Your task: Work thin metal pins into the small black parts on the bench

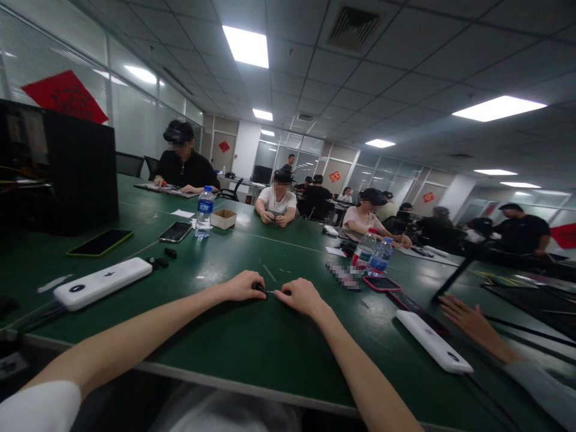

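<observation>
Over the green table (216, 354), my two hands almost meet in front of me. My left hand (243, 286) is closed on a small black object (260, 288), whose exact kind I cannot make out. A thin, light-coloured piece (270, 292) sticks out of it toward my right hand (300, 295). The right fingers are curled, with the thumb pointing at the tip of that piece. Whether they grip it is too small to tell.
To the left lie a white power bank (105, 282), two phones and small black pieces; a water bottle (204, 213) stands beside a cardboard box (224, 219). On the right are bottles (379, 257), phones, another power bank (434, 342) and a co-worker's hand (472, 324). People sit opposite.
</observation>
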{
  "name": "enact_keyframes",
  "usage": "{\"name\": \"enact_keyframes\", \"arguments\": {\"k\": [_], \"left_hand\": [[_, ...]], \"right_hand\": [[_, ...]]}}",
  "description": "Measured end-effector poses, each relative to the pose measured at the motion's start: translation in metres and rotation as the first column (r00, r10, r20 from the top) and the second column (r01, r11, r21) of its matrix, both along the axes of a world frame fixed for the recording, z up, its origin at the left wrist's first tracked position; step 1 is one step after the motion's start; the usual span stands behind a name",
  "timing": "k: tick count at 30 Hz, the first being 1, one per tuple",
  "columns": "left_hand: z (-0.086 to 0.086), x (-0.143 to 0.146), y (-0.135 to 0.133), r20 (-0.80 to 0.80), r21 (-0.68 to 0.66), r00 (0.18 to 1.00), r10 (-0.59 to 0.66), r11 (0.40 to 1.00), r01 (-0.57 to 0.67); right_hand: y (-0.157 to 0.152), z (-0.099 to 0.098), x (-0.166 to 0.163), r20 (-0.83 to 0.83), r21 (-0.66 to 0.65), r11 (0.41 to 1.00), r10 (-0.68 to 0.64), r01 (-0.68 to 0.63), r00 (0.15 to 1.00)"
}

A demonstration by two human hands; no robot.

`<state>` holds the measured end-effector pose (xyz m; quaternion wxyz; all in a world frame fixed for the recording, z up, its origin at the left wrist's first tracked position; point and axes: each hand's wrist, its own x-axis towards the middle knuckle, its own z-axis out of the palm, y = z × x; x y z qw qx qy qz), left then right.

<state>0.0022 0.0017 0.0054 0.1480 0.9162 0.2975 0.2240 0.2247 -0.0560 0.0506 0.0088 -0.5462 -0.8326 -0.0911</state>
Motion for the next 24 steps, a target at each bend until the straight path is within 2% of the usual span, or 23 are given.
{"name": "enact_keyframes", "arguments": {"k": [24], "left_hand": [[-0.0016,0.0019,-0.0043,-0.016,0.0,1.0,0.025,1.0,-0.025]], "right_hand": [[0.0,-0.0002,-0.0002,0.023,-0.033,0.999,0.003,-0.002,1.0]]}}
